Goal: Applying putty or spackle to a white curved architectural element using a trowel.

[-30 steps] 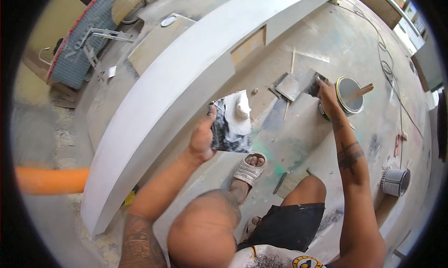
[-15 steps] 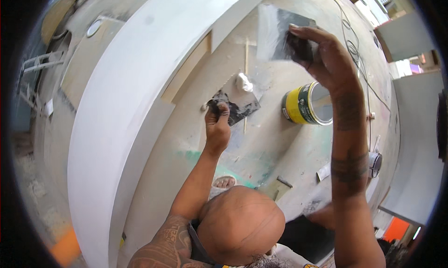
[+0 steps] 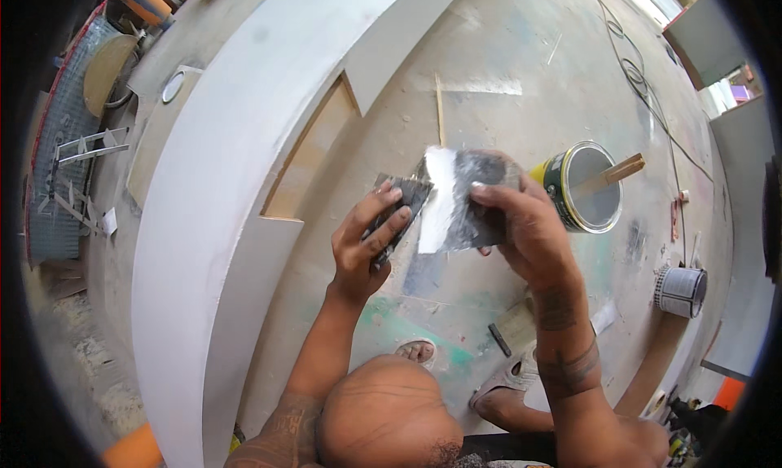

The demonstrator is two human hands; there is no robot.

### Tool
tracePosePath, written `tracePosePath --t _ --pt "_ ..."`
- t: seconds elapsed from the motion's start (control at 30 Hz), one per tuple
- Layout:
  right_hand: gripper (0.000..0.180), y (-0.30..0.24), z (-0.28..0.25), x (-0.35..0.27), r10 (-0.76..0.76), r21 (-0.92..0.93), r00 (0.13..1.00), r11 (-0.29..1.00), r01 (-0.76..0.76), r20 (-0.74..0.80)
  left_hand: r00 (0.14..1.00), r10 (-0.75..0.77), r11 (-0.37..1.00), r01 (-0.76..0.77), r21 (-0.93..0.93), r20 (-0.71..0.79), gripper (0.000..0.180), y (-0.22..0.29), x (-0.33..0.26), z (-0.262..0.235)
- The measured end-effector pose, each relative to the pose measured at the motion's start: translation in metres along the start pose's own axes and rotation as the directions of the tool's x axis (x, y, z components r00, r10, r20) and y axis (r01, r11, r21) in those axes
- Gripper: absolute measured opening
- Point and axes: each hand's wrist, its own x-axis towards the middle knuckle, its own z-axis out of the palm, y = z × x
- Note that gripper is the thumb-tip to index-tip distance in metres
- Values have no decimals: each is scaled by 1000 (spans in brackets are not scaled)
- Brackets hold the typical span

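My left hand [image 3: 358, 248] grips a small dark filling knife [image 3: 413, 197], a flat blade smeared with pale streaks and turned on edge. In my right hand [image 3: 533, 224] is a wider dark filling knife [image 3: 481, 211], its left edge thickly coated with white putty [image 3: 438, 211]. The two blades meet or nearly touch in front of me, above the floor; exact contact cannot be made out. To the left stands a long white curved panel [image 3: 204, 191] with a rectangular cut-out [image 3: 309, 154] showing bare wood. Neither hand touches it.
An open yellow and dark green tin [image 3: 556, 183] with a wooden stick [image 3: 611, 176] stands just right of my right hand. Farther right are a smaller tin [image 3: 682, 291] and a cable [image 3: 643, 85]. A dark bar [image 3: 499, 340] lies on the floor near my feet.
My right hand has come down and inward with its knife to meet the left one. The left knife has turned on edge, and its white putty lump no longer shows. The view has shifted.
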Motion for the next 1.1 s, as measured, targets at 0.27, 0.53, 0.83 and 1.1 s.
tracePosePath --t 0.27,0.53,0.83,1.1 --pt "34 -23 23 34 -243 -127 946 953 273 214 841 -530 847 523 -94 -105 39 62 -105 -27" --pt "30 -36 75 96 -574 -651 806 560 513 141 583 -808 577 754 -315 -83 35 85 -141 -60" --pt "36 -6 120 72 -748 -664 502 110 739 435 585 -802 590 746 -309 -120 30 91 -135 -60" --pt "36 -4 100 63 -734 -694 582 215 687 350 547 -834 520 730 -443 -79 13 92 -130 -56"
